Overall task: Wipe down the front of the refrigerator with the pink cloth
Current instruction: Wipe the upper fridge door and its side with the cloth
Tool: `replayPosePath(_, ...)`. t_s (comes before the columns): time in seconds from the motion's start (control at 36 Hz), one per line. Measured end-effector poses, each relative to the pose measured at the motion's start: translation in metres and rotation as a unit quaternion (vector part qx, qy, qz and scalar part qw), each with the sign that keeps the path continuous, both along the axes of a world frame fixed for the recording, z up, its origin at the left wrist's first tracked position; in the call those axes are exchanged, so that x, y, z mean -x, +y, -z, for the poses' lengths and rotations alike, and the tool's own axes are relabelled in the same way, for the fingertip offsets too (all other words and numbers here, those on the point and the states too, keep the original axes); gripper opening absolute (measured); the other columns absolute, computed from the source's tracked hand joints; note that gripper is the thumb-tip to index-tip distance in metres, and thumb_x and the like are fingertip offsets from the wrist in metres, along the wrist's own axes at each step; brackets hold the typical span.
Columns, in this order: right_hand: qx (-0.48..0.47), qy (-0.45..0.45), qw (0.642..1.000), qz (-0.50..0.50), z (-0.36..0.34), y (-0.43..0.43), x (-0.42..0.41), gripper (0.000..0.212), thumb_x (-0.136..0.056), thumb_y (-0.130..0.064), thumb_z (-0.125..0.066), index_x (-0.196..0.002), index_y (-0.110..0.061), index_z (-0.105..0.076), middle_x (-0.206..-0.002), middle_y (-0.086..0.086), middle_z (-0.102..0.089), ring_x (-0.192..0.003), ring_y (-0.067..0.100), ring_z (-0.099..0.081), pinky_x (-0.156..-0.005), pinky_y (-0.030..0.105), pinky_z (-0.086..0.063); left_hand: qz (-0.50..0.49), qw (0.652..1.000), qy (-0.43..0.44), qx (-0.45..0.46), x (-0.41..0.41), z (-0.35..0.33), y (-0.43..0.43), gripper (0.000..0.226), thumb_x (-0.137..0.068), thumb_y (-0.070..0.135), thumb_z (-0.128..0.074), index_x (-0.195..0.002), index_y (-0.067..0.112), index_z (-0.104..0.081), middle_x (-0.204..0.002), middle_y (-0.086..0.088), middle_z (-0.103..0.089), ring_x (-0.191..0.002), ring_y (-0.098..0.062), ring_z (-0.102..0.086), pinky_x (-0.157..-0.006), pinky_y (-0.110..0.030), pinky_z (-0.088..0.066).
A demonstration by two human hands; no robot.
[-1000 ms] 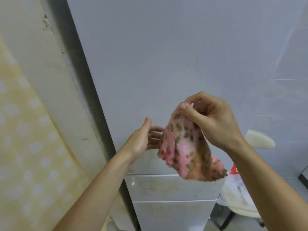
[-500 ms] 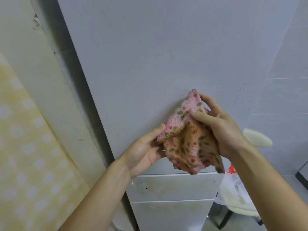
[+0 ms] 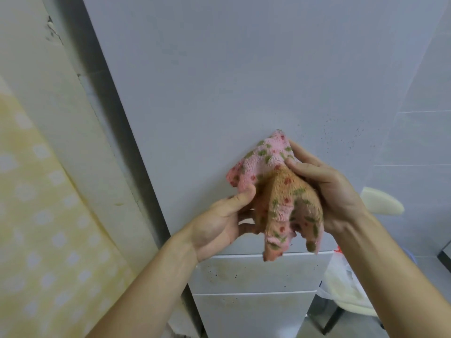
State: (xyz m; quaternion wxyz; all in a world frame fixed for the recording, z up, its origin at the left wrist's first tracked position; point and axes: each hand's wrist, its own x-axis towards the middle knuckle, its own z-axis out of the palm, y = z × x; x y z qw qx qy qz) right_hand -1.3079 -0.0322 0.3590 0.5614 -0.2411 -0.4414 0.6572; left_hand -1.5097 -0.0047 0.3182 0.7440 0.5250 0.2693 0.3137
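The pink cloth, dotted with green and red, is bunched between both hands in front of the white refrigerator door. My left hand pinches its lower left edge under the thumb. My right hand grips the cloth's right side, thumb pressed into the folds. The cloth's top corner lies close to or against the door; I cannot tell if it touches. A brownish, stained part of the cloth hangs down between the hands. Dark specks mark the door to the right of the cloth.
Below the door are two lower refrigerator drawers with yellowish stains. A dark gap separates the refrigerator from a cream wall and a yellow dotted curtain on the left. A white plastic bag lies on a chair at lower right.
My left hand has closed its thumb onto the cloth's lower left edge. Both hands have gathered the cloth and raised its top corner toward the door.
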Motion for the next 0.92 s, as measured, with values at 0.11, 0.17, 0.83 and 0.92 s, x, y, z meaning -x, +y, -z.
replayPosePath(0.11, -0.001, 0.027, 0.999, -0.030, 0.001, -0.001, 0.006, 0.050, -0.097, -0.011, -0.054, -0.147, -0.013, -0.058, -0.151, 0.022, -0.055, -0.145, 0.045, -0.044, -0.117, 0.052, -0.040, 0.024, 0.999, -0.013, 0.019, -0.004, 0.000, -0.004, 0.099, -0.077, 0.073, -0.076, -0.151, 0.012, -0.052, -0.151, -0.017, -0.058, -0.143, -0.030, -0.051, -0.122, -0.040, -0.038)
replayPosePath(0.17, 0.011, 0.031, 0.999, -0.029, 0.003, 0.000, 0.006, 0.049, -0.098, -0.010, -0.053, -0.146, -0.012, -0.059, -0.150, 0.022, -0.057, -0.144, 0.044, -0.046, -0.114, 0.049, -0.045, 0.041, 0.996, -0.066, 0.047, -0.004, -0.001, -0.004, 0.086, -0.076, 0.062, -0.084, -0.143, 0.013, -0.061, -0.143, -0.011, -0.065, -0.134, -0.023, -0.060, -0.114, -0.032, -0.046)
replayPosePath(0.83, -0.235, -0.203, 0.931, 0.193, 0.011, -0.003, -0.011, 0.037, -0.092, 0.003, -0.064, -0.117, -0.019, -0.078, -0.111, -0.001, -0.079, -0.105, 0.015, -0.074, -0.089, 0.026, -0.057, -0.173, 0.970, -0.079, -0.150, 0.033, -0.016, 0.013, 0.034, -0.084, 0.000, -0.064, -0.097, 0.029, -0.076, -0.095, -0.002, -0.077, -0.092, -0.021, -0.073, -0.078, -0.033, -0.061)
replayPosePath(0.92, -0.235, -0.215, 0.920, 0.226, 0.014, 0.004, -0.007, 0.056, -0.091, 0.020, -0.058, -0.100, -0.030, -0.083, -0.096, -0.011, -0.080, -0.090, 0.007, -0.074, -0.079, 0.019, -0.057, -0.205, 0.964, -0.049, -0.163, 0.033, -0.017, 0.018, 0.036, -0.080, 0.000, -0.061, -0.087, 0.031, -0.077, -0.096, -0.004, -0.079, -0.093, -0.033, -0.064, -0.077, -0.046, -0.047)
